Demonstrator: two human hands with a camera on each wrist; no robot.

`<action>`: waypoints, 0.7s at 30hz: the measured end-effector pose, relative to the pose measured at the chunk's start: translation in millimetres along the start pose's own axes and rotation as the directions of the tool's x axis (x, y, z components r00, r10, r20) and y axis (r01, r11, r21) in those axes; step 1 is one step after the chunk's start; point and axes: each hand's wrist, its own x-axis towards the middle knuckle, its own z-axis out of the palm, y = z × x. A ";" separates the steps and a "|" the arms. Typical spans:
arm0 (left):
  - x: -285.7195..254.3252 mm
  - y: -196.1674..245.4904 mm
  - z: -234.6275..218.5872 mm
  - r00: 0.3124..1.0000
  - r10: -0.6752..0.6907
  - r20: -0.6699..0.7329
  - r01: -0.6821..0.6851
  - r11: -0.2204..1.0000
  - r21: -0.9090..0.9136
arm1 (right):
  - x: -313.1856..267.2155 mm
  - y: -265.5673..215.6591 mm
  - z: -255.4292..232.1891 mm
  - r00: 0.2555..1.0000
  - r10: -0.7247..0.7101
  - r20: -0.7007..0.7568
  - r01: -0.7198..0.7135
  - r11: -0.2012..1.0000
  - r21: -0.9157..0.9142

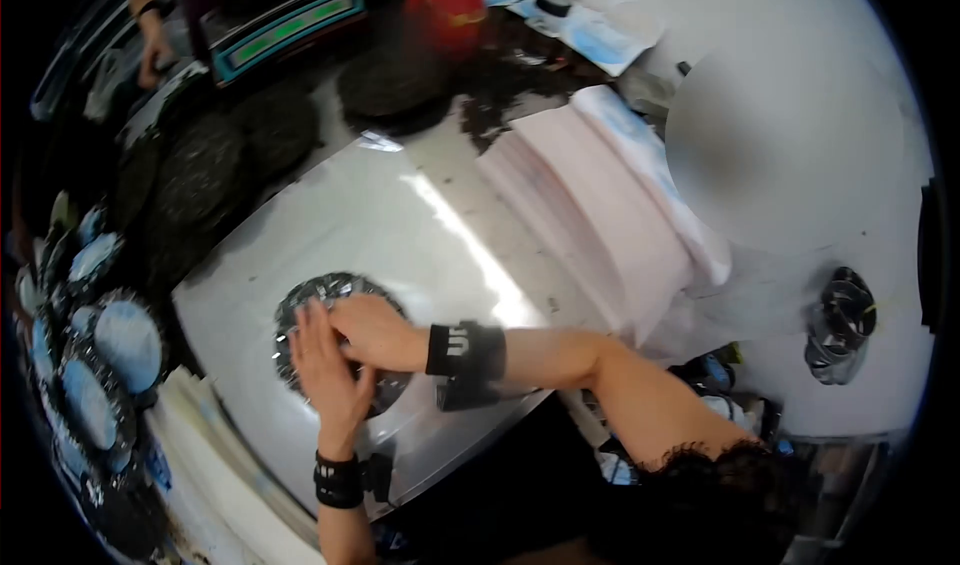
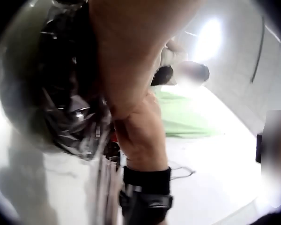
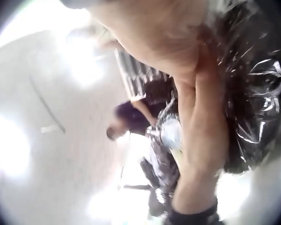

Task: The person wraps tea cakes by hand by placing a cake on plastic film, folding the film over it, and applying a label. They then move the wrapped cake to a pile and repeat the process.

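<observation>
A round, flat dark cake in shiny clear plastic wrap (image 1: 312, 293) lies on a clear plastic sheet (image 1: 260, 235). My left hand (image 1: 335, 370) rests on the cake, its fingers straight and held together, pointing away from me. From the right, my right hand (image 1: 378, 330) reaches across, low over the wrap, with its knuckles bent. Its fingertips are hidden behind the left hand. The two hands meet over the cake's middle. In the right wrist view the crinkled wrap (image 3: 255, 108) bulges right beside the hands.
Wrapped cakes with pale blue labels (image 1: 128, 337) are piled at the left. Bare dark cakes (image 1: 205, 165) lie farther back. Beyond stand a scale with a green display (image 1: 290, 33) and a red bucket (image 1: 447, 15). Pinkish sheets (image 1: 600, 200) are stacked at the right.
</observation>
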 end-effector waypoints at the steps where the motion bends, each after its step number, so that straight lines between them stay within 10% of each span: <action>1: 5.1 8.6 -3.2 0.998 0.001 0.066 -0.008 0.996 0.093 | -13.0 7.6 -23.7 1.000 -0.022 0.006 0.019 0.965 0.260; 2: 6.0 8.8 -1.2 0.997 0.003 0.079 -0.012 0.994 0.112 | -36.8 14.7 -54.1 0.970 0.198 0.145 -0.237 0.605 0.760; 3: 7.3 10.1 -0.9 0.996 0.007 0.084 -0.018 0.992 0.122 | -64.5 44.7 -90.9 0.896 0.444 0.023 -0.378 0.733 0.565; 4: 7.1 11.4 -1.4 0.996 0.000 0.088 -0.012 0.991 0.135 | -113.9 122.2 -118.2 0.867 0.316 -0.384 -0.146 0.900 0.410; 5: 7.3 13.2 -1.1 0.997 -0.004 0.083 -0.007 0.991 0.133 | -142.8 136.2 -183.8 0.711 0.390 -0.584 -0.466 0.885 0.024; 6: 7.2 14.6 -1.5 0.997 -0.008 0.080 -0.003 0.991 0.133 | -171.2 149.6 -249.8 0.506 0.437 -0.744 -0.792 0.576 -0.200; 8: 7.8 15.7 -3.2 0.997 -0.008 0.081 -0.003 0.990 0.138 | -283.0 271.0 -337.9 0.776 -0.145 -0.614 -0.605 0.105 -0.789; 10: 8.0 14.7 -2.5 0.996 -0.015 0.083 0.003 0.990 0.141 | -290.8 259.3 -373.9 0.577 0.637 -0.511 -0.786 0.263 -0.560; 13: 6.3 13.7 -0.4 0.997 -0.001 0.079 -0.011 0.988 0.156 | -313.1 276.6 -430.5 0.676 0.665 -0.318 -0.733 0.563 -0.381; 17: 4.7 11.8 0.9 0.998 0.015 0.061 -0.025 0.985 0.168 | -338.4 298.8 -419.0 0.472 0.751 -0.461 -0.767 0.608 0.205; 20: 6.0 16.2 2.8 0.998 -0.002 0.058 -0.008 0.986 0.169 | -344.3 320.5 -363.0 0.723 0.179 -0.667 -0.560 0.717 -0.415; 21: 6.8 15.0 0.0 0.998 -0.001 0.064 -0.011 0.985 0.175 | -343.9 330.0 -369.4 0.720 0.199 -0.665 -0.447 0.865 -0.225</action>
